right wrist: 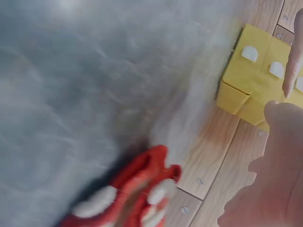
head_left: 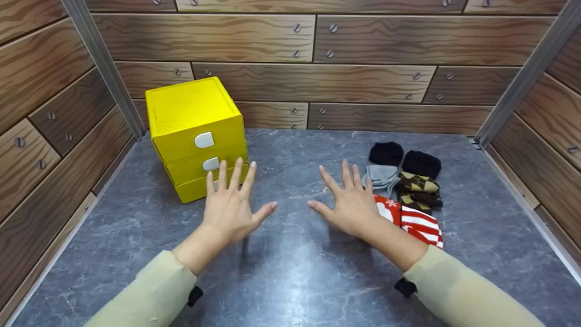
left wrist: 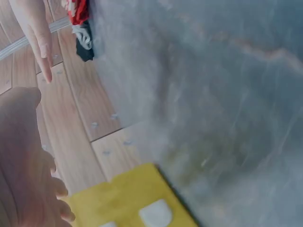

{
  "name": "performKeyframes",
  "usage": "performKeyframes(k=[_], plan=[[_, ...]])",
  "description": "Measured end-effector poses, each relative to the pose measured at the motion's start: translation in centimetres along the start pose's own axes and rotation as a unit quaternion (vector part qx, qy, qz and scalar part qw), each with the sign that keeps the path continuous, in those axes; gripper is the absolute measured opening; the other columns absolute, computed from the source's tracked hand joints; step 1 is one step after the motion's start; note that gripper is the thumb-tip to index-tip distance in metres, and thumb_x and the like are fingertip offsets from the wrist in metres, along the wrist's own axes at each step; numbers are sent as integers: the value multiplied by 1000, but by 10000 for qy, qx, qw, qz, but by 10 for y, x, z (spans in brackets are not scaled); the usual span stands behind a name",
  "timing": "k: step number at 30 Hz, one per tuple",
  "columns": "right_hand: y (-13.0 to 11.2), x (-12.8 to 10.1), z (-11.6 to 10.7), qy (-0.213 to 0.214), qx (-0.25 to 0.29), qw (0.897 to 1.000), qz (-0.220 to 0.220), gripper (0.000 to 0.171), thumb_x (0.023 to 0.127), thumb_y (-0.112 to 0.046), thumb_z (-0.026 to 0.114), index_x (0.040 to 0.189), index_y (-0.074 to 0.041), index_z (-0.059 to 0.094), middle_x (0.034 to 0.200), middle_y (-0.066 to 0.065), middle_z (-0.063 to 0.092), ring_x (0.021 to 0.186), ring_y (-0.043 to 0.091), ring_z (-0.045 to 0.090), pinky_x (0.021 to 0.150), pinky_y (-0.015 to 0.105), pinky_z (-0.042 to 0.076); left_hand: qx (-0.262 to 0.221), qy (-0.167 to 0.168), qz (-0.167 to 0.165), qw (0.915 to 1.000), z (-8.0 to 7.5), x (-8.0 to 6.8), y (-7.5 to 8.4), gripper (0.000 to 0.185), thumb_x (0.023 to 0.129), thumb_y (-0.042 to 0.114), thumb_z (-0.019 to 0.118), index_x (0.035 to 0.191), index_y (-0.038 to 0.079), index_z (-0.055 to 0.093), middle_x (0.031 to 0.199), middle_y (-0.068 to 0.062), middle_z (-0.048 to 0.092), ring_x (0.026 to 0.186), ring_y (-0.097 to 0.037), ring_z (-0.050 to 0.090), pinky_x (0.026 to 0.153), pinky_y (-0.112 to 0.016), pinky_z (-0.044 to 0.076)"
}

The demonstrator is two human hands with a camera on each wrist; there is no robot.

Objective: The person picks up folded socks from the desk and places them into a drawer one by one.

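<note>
Both hands hover above the grey table with fingers spread and palms down, holding nothing. My left hand point(head_left: 229, 206) is in front of a yellow drawer box point(head_left: 195, 109) with white tabs, hiding part of its lowest drawer. My right hand point(head_left: 354, 204) is beside several folded socks and covers part of a red sock with white shapes point(head_left: 389, 210). Near it lie a red and white striped sock point(head_left: 422, 225), a grey sock point(head_left: 381, 177), brown and yellow patterned socks point(head_left: 420, 182) and two black socks point(head_left: 386, 153). The right wrist view shows the red socks point(right wrist: 137, 189) below that hand.
Wood-patterned walls point(head_left: 254, 38) enclose the table point(head_left: 295, 272) at the back and both sides. Grey metal posts point(head_left: 106, 63) stand at the back corners. The yellow box is at the back left, the socks at the right.
</note>
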State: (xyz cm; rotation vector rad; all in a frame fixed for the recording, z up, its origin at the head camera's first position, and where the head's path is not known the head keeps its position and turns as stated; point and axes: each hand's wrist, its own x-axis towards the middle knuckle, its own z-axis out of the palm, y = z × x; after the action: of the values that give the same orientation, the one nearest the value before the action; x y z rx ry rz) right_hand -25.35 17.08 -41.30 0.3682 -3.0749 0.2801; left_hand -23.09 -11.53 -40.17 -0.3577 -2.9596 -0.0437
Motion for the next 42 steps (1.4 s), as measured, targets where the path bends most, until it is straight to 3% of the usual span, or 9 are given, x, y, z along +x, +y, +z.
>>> performKeyframes(k=[8,13,19,29,35,42], plan=[[-17,19,-35,150,103,9997,-171,94,98,-83,44,172,-38,7,175,23,-6,159,47,-5,123,69,1,68,386,158,9991,-43,6,-13,104,98,86,27,173,17,6,176,-17,3,159,-50,0,124,-68,-1],[-38,38,-62,346,264,9982,-408,93,97,-84,42,171,-43,2,176,21,-7,161,43,-1,126,63,6,248,577,60,9980,-71,12,-29,106,96,89,18,172,18,1,176,-17,2,159,-51,0,124,-68,-2],[-70,62,-81,413,536,9946,-788,91,97,-84,43,170,-48,2,177,15,-8,162,41,7,128,57,12,159,650,-175,9976,-95,13,-55,106,95,89,17,173,19,-1,177,-16,-1,159,-51,-4,123,-68,-7],[-111,101,-84,58,756,9926,-951,87,99,-78,48,169,-51,4,178,13,-2,160,44,14,125,62,20,-187,508,-561,9970,-105,6,-101,107,96,89,21,172,17,-1,176,-18,-7,157,-53,-11,121,-72,-8],[-135,120,-85,-179,1031,9900,-948,85,100,-76,50,167,-56,2,179,7,-1,162,38,12,124,63,23,-358,481,-786,9951,-104,1,-125,108,97,87,24,172,12,2,175,-24,-1,155,-60,-2,120,-74,-5],[-151,132,-78,-326,1087,9884,-1005,85,101,-74,51,168,-52,4,179,9,0,162,39,9,126,60,21,-328,372,-924,9945,-100,3,-141,111,98,87,24,171,5,9,172,-31,8,152,-65,4,118,-78,0]])
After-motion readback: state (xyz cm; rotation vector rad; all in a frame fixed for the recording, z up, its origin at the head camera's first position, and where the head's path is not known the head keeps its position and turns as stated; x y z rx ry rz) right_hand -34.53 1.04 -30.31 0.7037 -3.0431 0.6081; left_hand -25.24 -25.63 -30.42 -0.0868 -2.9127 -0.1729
